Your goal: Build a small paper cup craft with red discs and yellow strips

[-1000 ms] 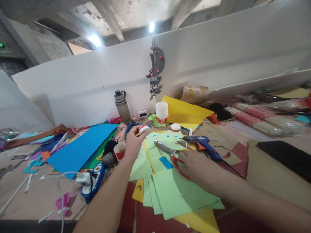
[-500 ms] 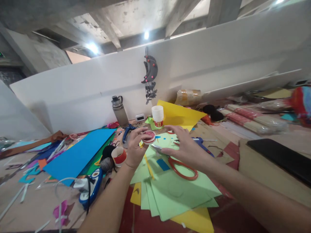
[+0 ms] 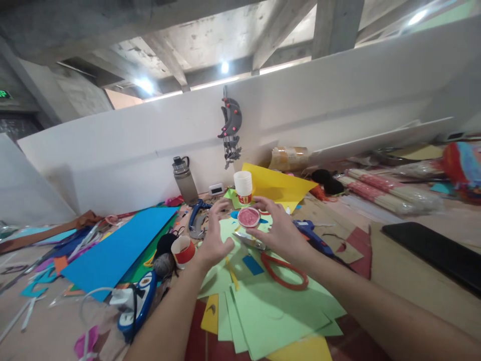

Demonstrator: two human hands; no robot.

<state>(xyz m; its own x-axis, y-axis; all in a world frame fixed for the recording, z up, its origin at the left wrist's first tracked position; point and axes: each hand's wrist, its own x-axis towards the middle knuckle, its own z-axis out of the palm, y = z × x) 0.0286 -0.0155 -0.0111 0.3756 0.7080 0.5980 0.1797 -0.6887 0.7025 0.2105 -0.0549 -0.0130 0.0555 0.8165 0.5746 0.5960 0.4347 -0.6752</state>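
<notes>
My right hand (image 3: 280, 233) is closed on a small round red-and-white roll (image 3: 248, 217), its pink-red face turned toward me, held above the light green paper sheets (image 3: 270, 306). Just left of the roll is my left hand (image 3: 215, 238), fingers apart and holding nothing. Red-handled scissors (image 3: 282, 273) lie on the green sheets under my right hand. A blue glue gun (image 3: 313, 235) lies to the right of that hand. A paper cup with a red band (image 3: 183, 249) stands by my left wrist.
A large blue sheet (image 3: 116, 245) covers the left of the table, a yellow sheet (image 3: 280, 184) the back. A stack of white cups (image 3: 243, 186), a water bottle (image 3: 185, 179) and blue pliers (image 3: 196, 216) sit near the white wall panel. A flat black slab (image 3: 436, 250) lies at right.
The roll passed from my left hand to my right. My right hand rose from the scissors on the paper to meet it, and my left hand opened.
</notes>
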